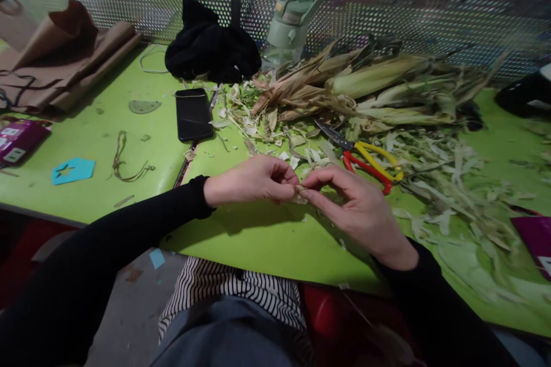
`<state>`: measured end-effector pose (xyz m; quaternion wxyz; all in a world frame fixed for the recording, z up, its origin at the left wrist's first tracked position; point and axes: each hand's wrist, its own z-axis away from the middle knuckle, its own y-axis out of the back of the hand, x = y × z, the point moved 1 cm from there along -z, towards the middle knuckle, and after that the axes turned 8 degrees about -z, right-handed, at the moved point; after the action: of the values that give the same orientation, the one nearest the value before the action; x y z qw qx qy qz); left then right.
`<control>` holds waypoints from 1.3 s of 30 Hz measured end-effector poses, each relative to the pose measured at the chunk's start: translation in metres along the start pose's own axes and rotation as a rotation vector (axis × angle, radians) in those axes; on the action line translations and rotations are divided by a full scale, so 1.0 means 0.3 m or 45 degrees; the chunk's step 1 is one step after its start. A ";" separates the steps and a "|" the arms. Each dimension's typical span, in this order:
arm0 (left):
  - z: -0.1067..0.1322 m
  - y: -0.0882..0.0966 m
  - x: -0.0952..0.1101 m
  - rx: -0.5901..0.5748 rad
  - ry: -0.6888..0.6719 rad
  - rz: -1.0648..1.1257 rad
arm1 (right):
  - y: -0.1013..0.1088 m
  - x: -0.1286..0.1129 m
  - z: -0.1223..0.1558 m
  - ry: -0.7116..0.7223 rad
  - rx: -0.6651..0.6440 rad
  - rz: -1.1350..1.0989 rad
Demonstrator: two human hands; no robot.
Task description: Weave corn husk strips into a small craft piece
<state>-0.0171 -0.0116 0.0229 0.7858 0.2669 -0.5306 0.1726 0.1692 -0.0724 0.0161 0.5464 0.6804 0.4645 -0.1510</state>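
Note:
My left hand [262, 179] and my right hand [350, 203] meet over the front of the green table [258, 246]. Both pinch a small pale piece of corn husk [300, 198] between thumb and fingertips; most of it is hidden by the fingers. Just beyond my right hand lie scissors [361, 155] with one red and one yellow handle, blades pointing away to the left. Shredded husk strips [456, 178] cover the table to the right. Behind them is a heap of corn husks [379, 77], some green and some dried brown.
A black phone [193, 114] lies left of the scraps. A pale green water bottle [288, 28] and black cloth [210, 46] stand against the perforated metal screen [408, 0]. Brown paper [77, 63], a blue tag [73, 171] and twisted cord [124, 160] are at left.

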 end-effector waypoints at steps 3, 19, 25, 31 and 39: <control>0.000 -0.007 0.002 0.110 -0.068 -0.122 | 0.001 -0.001 0.001 -0.036 0.006 -0.012; -0.015 0.006 -0.025 -0.083 -0.002 0.232 | -0.008 0.029 0.002 -0.282 0.171 -0.331; -0.022 -0.005 -0.034 0.040 -0.067 0.327 | -0.011 0.032 -0.001 -0.269 0.219 -0.299; -0.023 -0.013 -0.025 0.078 -0.101 0.099 | -0.025 0.019 -0.001 -0.222 0.151 -0.111; -0.010 0.002 -0.024 -0.039 -0.122 0.055 | -0.014 0.013 -0.011 -0.297 0.091 -0.254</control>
<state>-0.0181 -0.0092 0.0154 0.7596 0.2511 -0.5758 0.1685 0.1670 -0.0678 0.0121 0.5543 0.6278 0.4576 -0.2988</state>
